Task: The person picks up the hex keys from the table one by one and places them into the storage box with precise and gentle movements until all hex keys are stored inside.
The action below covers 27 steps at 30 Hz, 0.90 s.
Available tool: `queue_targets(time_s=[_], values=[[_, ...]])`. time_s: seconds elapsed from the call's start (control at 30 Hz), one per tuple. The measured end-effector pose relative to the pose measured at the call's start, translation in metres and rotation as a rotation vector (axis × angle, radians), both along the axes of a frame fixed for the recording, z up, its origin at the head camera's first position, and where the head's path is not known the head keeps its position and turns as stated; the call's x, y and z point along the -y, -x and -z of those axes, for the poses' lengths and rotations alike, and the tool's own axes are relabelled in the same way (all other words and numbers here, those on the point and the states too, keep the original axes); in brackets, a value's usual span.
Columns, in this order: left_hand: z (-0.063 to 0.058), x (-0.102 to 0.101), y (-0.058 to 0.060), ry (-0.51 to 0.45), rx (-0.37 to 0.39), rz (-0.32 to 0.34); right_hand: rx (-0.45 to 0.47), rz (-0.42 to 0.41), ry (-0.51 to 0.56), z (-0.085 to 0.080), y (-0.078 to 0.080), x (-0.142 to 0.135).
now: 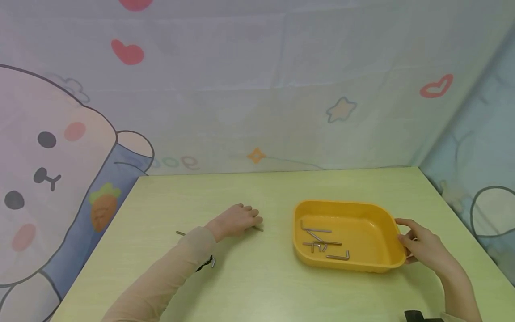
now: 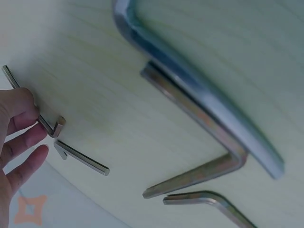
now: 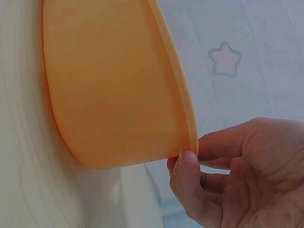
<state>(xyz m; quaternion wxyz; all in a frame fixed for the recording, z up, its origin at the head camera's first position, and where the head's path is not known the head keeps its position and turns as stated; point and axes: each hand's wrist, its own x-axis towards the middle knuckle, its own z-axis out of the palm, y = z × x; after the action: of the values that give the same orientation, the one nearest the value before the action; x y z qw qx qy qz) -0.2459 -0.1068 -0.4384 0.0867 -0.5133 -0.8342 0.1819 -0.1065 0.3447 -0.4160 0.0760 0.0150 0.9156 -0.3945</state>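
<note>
My left hand (image 1: 237, 220) is low over the table left of the yellow tray. In the left wrist view its thumb and fingers pinch a hex key (image 2: 45, 124) by its long arm. Close by lies another hex key (image 2: 85, 160), and three larger-looking ones, among them a silvery hex key (image 2: 204, 90), are nearer the camera. At the right, my right hand (image 1: 424, 246) grips the rim of the yellow tray (image 3: 114, 85) between thumb and fingers. Several L-shaped hex keys (image 1: 338, 257) lie in the tray's left half.
The sleeve (image 1: 169, 273) of the left arm partly covers hex keys on the table, with one key end (image 1: 180, 233) showing beyond it. A printed cloth (image 1: 241, 112) hangs behind the pale table (image 1: 257, 286), and another stands along the right side.
</note>
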Motion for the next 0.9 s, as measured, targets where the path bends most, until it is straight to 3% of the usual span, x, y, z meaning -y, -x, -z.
queue_targets(time_s=[0.17,0.73,0.9], values=[[-0.002,-0.001,-0.004,-0.046,0.040,-0.002,0.001,0.003,-0.003,0.000,-0.001,-0.001],[-0.006,-0.005,-0.015,-0.169,0.052,-0.003,-0.008,-0.003,-0.018,-0.001,0.000,0.000],[-0.009,-0.006,-0.018,-0.228,0.107,-0.014,-0.004,-0.001,-0.009,-0.001,-0.001,0.001]])
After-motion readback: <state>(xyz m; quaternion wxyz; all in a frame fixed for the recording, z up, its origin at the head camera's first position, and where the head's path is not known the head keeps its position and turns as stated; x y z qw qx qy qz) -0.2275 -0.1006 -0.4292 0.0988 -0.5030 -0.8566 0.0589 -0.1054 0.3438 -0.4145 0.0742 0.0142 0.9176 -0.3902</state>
